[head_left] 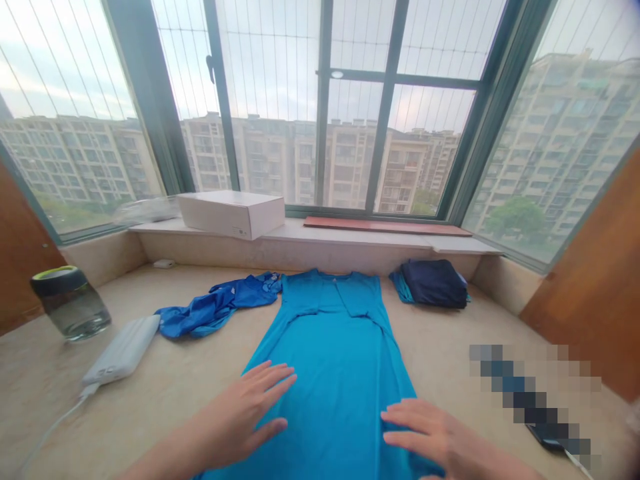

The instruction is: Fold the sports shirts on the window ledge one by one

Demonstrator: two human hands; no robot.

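A turquoise-blue shirt (330, 360) lies spread lengthwise on the stone sill, its collar toward the window and its sleeves folded in across the upper part. My left hand (263, 407) is over its left edge, fingers stretched out and holding nothing. Over the right edge is my right hand (425, 430), also with fingers extended and apart; its lower part is cut off by the frame. Whether the palms press on the cloth I cannot tell. The shirt's lower end runs out of view at the bottom.
Crumpled blue clothing (220, 307) lies left of the shirt, a folded dark stack (435, 283) to the right. At left are a water bottle (70, 303) and a white power bank (123, 350) with a cable. A white box (230, 213) sits on the window ledge. A pixelated patch covers the right.
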